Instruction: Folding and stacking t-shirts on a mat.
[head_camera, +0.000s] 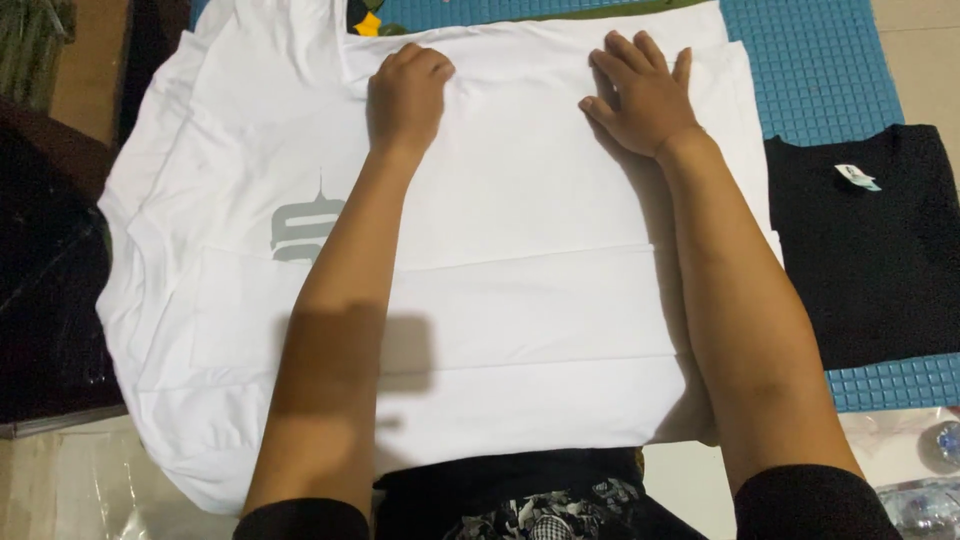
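Note:
A white T-shirt (520, 300) with a grey print lies spread over a blue mat (820, 60), partly folded, with horizontal fold lines across it. My left hand (408, 92) rests near its far edge, fingers curled onto the cloth. My right hand (640, 92) lies flat on the shirt further right, fingers spread. Both arms reach across the shirt from the near side.
A folded black garment (870, 250) with a small tag lies on the mat at the right. Dark cloth (40, 290) sits at the left. Clear plastic wrapping (920, 470) lies at the near right. A patterned black garment (540, 505) is at the bottom edge.

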